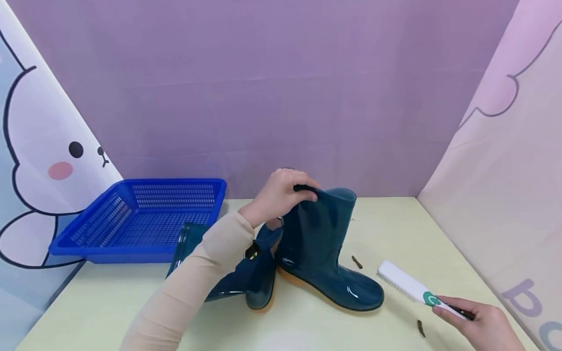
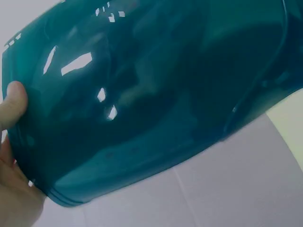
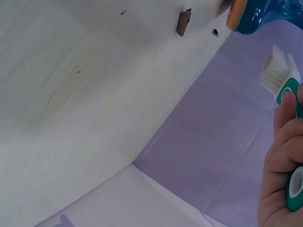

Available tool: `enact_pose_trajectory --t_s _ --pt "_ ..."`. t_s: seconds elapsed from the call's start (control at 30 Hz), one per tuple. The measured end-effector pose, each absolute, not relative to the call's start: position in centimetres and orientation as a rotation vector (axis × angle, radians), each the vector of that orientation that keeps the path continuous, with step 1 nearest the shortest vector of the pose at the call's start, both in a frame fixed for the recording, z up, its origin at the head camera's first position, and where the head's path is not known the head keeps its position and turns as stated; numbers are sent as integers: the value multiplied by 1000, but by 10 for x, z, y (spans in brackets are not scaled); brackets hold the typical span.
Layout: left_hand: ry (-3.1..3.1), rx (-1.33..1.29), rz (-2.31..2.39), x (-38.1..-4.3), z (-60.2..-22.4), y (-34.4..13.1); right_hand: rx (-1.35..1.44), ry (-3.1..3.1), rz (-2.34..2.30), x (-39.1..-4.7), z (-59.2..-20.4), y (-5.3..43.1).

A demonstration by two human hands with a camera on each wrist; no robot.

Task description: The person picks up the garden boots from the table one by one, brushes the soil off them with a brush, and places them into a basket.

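- Your left hand (image 1: 290, 189) pinches a dark teal boot (image 1: 316, 239) by its upper edge.
- Your right hand (image 1: 487, 321) grips a white brush (image 1: 401, 280) near, but apart from, the boot.

The boot (image 1: 313, 243) in the left hand (image 1: 284, 190) is dark teal, its sole (image 1: 303, 286) orange-tan; the other boot (image 1: 260, 273) under the beige sleeve (image 1: 189, 282) matches. The brush (image 1: 404, 282) in the right hand (image 1: 485, 321) is white and green. Left of the left hand, the basket (image 1: 127, 253) is blue and the panel (image 1: 39, 126) pale with black cartoon outlines.
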State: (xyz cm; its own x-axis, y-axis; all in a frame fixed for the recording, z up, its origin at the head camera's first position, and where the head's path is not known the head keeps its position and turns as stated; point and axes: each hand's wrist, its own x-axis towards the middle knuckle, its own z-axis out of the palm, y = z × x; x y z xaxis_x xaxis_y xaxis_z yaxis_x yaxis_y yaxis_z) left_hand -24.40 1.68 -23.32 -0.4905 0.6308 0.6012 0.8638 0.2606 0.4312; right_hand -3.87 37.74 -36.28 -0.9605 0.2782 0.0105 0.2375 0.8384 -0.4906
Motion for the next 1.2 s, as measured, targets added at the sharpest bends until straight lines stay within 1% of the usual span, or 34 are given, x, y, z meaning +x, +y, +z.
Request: enact_pose_trajectory --t_s 0.23,0.37,0.47,0.53,0.63,0.73,0.9,0.97,1.2 --pt "-2058 -1699 -1119 -258 -209 12 -389 -2904 725 -36 -360 368" --pt "-2012 -1799 -1103 -260 -203 11 -328 -2898 726 -43 -360 366" --pt "-2059 -1830 -1081 -264 -210 8 -303 -2898 733 -47 -359 365" --pt "-2133 -1782 -1065 -268 -218 5 -293 -2899 735 -50 -359 364" --pt "-2275 -1638 -1065 -272 -228 -2 -286 -2906 738 -54 -360 362" --pt "-2364 -1540 -1026 -269 -231 -5 -276 -2906 739 -56 -360 360" --pt "-2413 -1491 -708 -246 -229 0 -271 -2940 762 -61 -362 357" --pt "-2423 -1434 -643 -236 -232 6 -274 -2958 775 -62 -363 357" --pt "-2441 -1069 -872 -209 -252 24 -257 -2978 810 -70 -366 352"
